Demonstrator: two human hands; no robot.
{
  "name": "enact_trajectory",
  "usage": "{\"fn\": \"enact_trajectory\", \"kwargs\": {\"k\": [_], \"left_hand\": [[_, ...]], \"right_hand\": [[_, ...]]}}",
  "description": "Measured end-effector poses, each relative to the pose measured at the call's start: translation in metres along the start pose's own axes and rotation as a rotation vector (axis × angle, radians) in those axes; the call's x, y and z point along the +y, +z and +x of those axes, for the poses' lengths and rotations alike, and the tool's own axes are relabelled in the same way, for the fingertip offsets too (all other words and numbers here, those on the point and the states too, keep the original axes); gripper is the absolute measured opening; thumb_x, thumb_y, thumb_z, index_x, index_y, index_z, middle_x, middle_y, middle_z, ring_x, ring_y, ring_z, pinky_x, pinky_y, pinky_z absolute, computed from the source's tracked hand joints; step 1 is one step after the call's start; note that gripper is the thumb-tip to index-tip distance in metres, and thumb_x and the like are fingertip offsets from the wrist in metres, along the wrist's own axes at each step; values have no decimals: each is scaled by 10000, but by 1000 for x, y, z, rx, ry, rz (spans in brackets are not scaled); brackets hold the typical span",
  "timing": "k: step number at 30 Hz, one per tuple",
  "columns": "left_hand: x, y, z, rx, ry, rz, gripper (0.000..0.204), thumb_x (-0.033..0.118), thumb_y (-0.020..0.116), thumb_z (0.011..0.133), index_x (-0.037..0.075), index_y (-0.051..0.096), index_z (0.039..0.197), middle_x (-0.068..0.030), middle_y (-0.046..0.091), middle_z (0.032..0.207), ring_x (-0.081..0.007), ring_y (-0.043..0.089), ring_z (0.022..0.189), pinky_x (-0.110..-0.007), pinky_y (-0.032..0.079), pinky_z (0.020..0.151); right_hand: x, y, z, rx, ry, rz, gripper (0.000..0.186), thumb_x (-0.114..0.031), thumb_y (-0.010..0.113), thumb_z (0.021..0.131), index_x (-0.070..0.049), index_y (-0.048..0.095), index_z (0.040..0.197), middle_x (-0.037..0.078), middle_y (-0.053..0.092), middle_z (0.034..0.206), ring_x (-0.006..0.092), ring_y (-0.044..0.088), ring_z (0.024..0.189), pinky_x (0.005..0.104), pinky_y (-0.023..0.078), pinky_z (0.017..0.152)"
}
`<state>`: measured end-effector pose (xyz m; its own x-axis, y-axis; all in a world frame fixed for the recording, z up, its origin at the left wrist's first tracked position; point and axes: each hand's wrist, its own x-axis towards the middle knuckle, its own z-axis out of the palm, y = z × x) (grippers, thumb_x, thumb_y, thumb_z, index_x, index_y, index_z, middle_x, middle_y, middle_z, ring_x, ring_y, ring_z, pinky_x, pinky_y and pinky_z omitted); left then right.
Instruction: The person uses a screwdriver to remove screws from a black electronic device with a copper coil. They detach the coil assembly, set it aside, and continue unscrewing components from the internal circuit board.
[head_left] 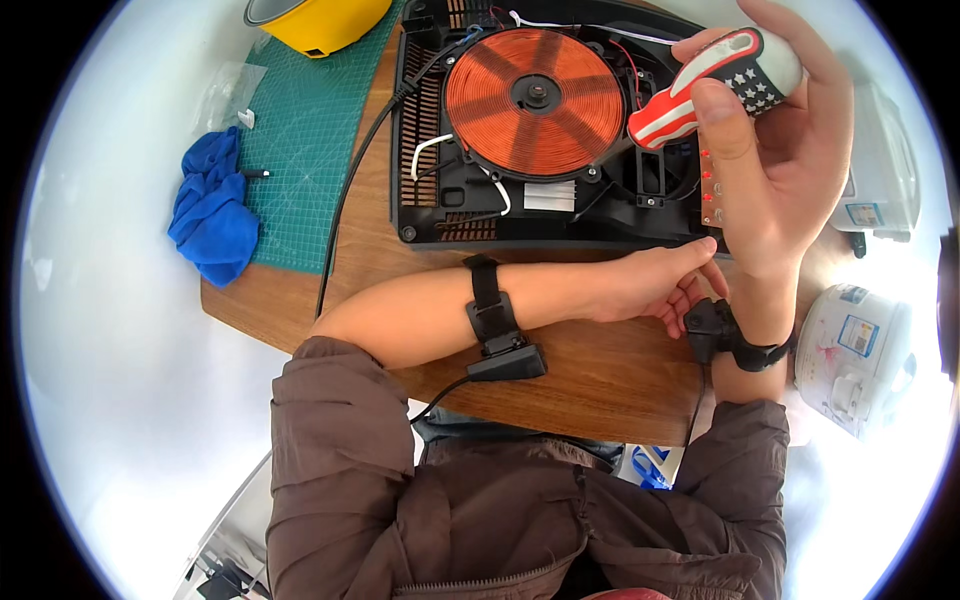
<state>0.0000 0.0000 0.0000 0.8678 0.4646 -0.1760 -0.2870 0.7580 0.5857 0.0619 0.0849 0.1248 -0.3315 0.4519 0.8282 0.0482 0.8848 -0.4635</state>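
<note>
My right hand (pixel 780 160) grips a screwdriver (pixel 748 75) with a red, white and black star-patterned handle. Its shaft slants down-left over an open black appliance housing (pixel 420 200), right of the round copper coil (pixel 495 105); its tip is hard to make out. A board with red parts (pixel 712 185) shows partly behind that hand. My left hand (pixel 670 285) is at the housing's lower right edge, thumb against or near it, fingers loosely bent and apart, holding nothing visible. White and black wires run round the coil.
A wooden table (pixel 570 390) carries a green cutting mat (pixel 300 170), a crumpled blue cloth (pixel 215 205), a clear plastic bag (pixel 220 100) and a yellow container (pixel 325 25). A white appliance (pixel 850 360) and a translucent container (pixel 880 160) stand at the right. A black cable crosses the table.
</note>
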Motion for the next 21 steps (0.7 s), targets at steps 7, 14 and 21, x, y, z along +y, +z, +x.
{"fn": "enact_trajectory", "kwargs": {"k": [7, 14, 21], "left_hand": [[0, -1, -16, 48, -29, -32, 581, 573, 431, 1069, 33, 617, 1177, -29, 567, 847, -141, 591, 740, -308, 510, 651], [1, -2, -15, 41, -18, -32, 587, 579, 420, 1071, 39, 628, 1168, -33, 561, 841, -143, 591, 751, -312, 517, 664], [-1, -1, -13, 40, -31, -1, 624, 603, 399, 1068, 29, 621, 1173, -21, 522, 869, -135, 551, 755, -328, 530, 689]], "right_hand": [[2, 6, -5, 3, 5, 84, 523, -181, 689, 982, 78, 432, 1357, 102, 627, 965, 117, 613, 829, 219, 515, 715], [-20, 15, 5, 50, 69, 15, 512, -156, 672, 981, 74, 424, 1365, 103, 624, 964, 117, 613, 819, 225, 519, 716], [-27, 9, 1, -55, 125, -89, 532, -119, 643, 977, 53, 389, 1412, 128, 624, 1030, 118, 614, 829, 238, 516, 735]]}}
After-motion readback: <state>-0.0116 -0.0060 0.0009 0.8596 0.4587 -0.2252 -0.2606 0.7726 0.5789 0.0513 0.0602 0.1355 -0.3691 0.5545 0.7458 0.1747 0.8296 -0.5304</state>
